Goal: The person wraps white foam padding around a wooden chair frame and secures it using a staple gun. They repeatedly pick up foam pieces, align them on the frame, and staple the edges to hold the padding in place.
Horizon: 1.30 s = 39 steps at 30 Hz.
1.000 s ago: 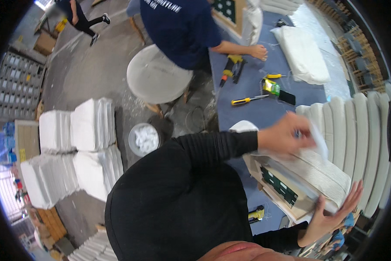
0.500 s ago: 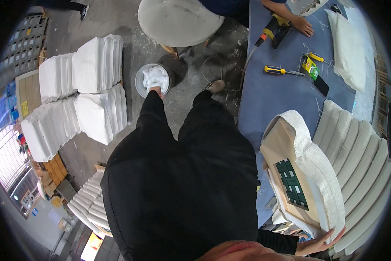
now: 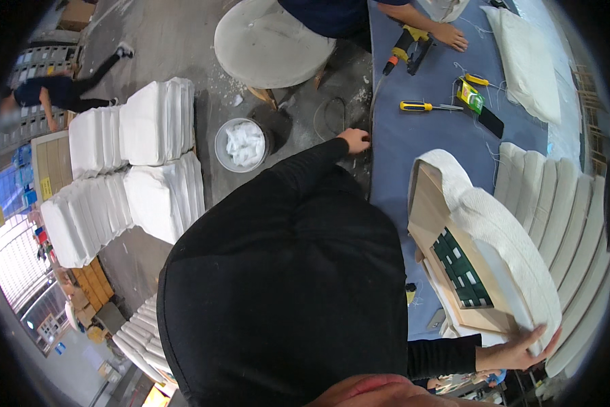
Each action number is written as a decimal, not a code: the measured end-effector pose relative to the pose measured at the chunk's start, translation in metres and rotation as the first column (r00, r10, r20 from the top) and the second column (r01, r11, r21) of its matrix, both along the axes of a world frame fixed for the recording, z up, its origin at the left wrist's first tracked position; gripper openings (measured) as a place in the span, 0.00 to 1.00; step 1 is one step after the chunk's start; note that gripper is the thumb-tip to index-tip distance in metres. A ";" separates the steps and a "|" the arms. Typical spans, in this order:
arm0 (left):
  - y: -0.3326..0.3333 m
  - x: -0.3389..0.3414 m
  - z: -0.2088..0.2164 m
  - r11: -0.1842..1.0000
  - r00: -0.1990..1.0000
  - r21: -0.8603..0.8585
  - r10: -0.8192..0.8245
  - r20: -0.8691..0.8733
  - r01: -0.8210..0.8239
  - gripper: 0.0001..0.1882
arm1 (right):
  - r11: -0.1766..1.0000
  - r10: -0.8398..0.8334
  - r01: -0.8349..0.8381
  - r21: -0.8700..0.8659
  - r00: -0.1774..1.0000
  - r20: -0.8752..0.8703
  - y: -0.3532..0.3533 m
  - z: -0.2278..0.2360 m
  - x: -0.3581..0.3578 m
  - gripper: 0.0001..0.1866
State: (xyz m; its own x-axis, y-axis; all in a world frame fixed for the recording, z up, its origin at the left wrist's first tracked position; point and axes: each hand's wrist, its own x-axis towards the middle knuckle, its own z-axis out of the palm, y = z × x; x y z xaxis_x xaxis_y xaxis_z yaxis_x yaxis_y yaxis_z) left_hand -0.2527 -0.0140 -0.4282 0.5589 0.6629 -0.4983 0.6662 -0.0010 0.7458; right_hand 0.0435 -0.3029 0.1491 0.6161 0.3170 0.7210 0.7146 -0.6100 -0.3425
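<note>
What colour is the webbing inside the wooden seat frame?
The webbing is dark green, clearest in the head view.

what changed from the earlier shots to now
The left hand, first over the cushioned seat, then at the bucket of white stuffing, has moved right, toward the edge of the table; whether it holds anything is unclear. The right hand stays on the seat's end. The long screwdriver and phone lie as before.
</note>
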 end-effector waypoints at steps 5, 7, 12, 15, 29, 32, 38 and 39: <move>-0.022 -0.007 0.049 0.997 0.998 0.054 -0.056 0.010 0.055 0.22 | 0.965 0.202 -0.197 -0.171 0.979 0.014 -0.006 -0.006 -0.002 0.36; -0.049 -0.050 0.041 1.000 1.000 -0.010 -0.017 0.015 0.018 0.23 | 0.949 0.242 -0.214 -0.231 0.965 0.102 0.004 -0.004 -0.021 0.36; -0.173 -0.242 0.000 0.998 0.934 0.056 0.034 -0.357 -0.015 0.21 | 0.925 0.359 -0.331 -0.186 0.922 0.145 0.023 -0.009 -0.045 0.38; -0.282 -0.371 -0.013 0.992 0.753 -0.033 0.068 -0.654 -0.118 0.21 | 0.930 0.351 -0.321 -0.180 0.919 0.177 0.029 -0.015 -0.039 0.36; -0.308 -0.495 -0.076 0.729 0.601 0.019 0.579 -0.552 -0.684 0.57 | 0.998 -0.055 0.057 -0.002 0.969 0.242 -0.013 -0.030 0.017 0.31; -0.249 -0.493 -0.128 0.774 0.679 0.012 0.564 -0.470 -0.634 0.59 | 0.999 -0.038 0.043 -0.017 0.972 0.234 -0.008 -0.066 -0.051 0.32; -0.128 -0.501 -0.209 0.848 0.734 -0.006 0.456 -0.504 -0.531 0.64 | 0.898 0.074 -0.124 -0.421 0.988 -0.133 0.012 -0.255 -0.250 0.32; -0.116 -0.504 -0.238 0.870 0.735 0.034 0.436 -0.519 -0.492 0.66 | 0.861 0.090 -0.177 -0.478 0.976 -0.200 0.023 -0.287 -0.271 0.32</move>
